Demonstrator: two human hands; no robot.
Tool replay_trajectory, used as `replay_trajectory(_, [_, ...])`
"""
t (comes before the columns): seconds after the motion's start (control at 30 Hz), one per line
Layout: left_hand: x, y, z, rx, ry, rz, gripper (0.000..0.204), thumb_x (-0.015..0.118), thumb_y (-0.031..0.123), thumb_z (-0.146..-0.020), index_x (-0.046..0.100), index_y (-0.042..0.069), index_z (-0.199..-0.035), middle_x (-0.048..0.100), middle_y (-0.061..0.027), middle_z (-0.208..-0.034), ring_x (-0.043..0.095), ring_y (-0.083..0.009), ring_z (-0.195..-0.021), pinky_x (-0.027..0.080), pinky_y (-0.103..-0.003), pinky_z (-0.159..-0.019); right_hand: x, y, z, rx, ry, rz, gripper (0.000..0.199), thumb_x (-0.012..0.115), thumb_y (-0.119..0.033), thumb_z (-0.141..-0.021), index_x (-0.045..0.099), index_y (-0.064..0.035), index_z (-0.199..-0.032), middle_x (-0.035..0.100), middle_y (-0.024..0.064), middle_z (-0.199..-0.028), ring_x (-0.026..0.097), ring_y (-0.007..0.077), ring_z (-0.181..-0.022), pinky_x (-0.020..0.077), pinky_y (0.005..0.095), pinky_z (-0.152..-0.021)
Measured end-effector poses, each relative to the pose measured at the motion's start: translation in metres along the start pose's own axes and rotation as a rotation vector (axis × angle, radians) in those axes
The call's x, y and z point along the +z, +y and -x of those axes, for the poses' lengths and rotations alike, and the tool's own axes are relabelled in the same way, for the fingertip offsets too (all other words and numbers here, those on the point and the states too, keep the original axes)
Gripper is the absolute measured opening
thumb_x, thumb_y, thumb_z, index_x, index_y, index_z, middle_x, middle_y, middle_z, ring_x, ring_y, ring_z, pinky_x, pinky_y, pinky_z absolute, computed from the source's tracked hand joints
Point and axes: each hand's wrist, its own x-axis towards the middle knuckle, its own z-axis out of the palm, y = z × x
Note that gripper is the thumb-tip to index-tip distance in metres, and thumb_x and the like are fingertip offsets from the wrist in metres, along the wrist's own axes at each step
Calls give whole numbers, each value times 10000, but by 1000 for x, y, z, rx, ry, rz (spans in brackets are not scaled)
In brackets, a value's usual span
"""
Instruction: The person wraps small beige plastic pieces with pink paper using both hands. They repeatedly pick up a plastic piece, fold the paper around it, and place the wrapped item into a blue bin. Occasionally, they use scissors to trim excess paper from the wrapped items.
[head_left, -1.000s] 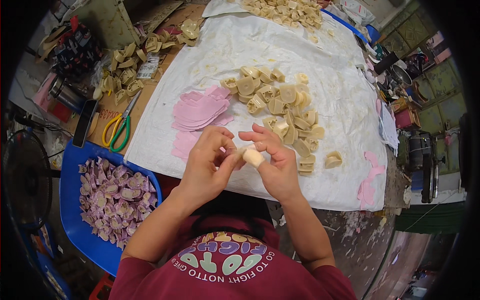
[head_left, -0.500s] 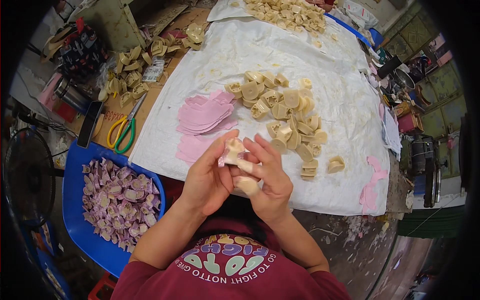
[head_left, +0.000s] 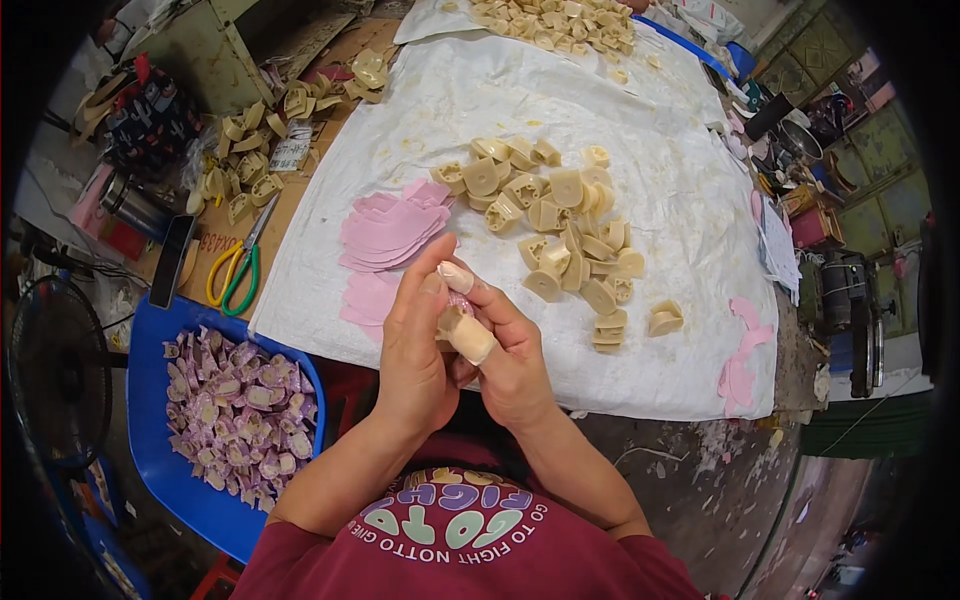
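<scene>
Close together at the table's near edge, my left hand (head_left: 412, 345) and my right hand (head_left: 515, 365) are both closed around a small heel-shaped piece with pink glittery covering (head_left: 459, 303). Most of that piece is hidden by my fingers. Beige covers wrap the right thumb and a right fingertip, which press on it. Just beyond my left hand lies a stack of pink cut sheets (head_left: 385, 235). Bare beige heel-shaped plastic pieces (head_left: 565, 190) are heaped past my right hand. A blue basin (head_left: 150, 400) at the left holds many pink-covered pieces (head_left: 240, 405).
Scissors with yellow and green handles (head_left: 238, 275) and a dark phone (head_left: 174, 260) lie left of the white sheet (head_left: 450, 110). A fan (head_left: 65, 360) stands at far left. Pink scraps (head_left: 742, 365) lie at the right edge, more beige pieces (head_left: 560, 25) at the back.
My hands have drawn closer together around the piece. My right thumb has come up over it, and the fingers now hide more of it. The whole view has shifted slightly.
</scene>
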Motion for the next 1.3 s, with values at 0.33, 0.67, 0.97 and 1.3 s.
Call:
replay_trajectory(0.33, [-1,1,-4,10,1,-130,582,477,350,-973,301,127,-1480,554,-4,-920,516,-59,-696,390,-179,-492,-1,0,-12,-163,56,205,353,492,-87,-968,534,-14,-1311,610,81,-1227,584,77,-994,490,203,-775])
replay_trajectory(0.67, [-23,8,-1,-148,-258,-19,733,509,355,-968,69,185,-1529,569,-87,-925,554,-117,-659,462,-240,-507,-21,-11,-8,-357,-147,637,507,690,-42,-808,519,35,-1279,395,169,-1454,534,64,-734,489,209,-686])
replay_trajectory(0.97, [-17,9,6,-124,-378,186,929,647,204,-892,-23,244,-1535,595,-138,-1077,614,-175,-834,514,-283,-676,-17,-29,3,-57,-138,50,412,589,-25,-890,534,8,-1297,506,122,-1363,554,57,-752,478,206,-623])
replay_trajectory(1.3, [-48,24,-6,615,-530,-1109,890,695,-24,-735,243,85,-1493,594,-148,-1098,594,-295,-960,470,-366,-830,-42,-9,6,153,29,-79,304,576,-197,-958,613,9,-1179,620,112,-1172,652,188,-958,565,328,-824])
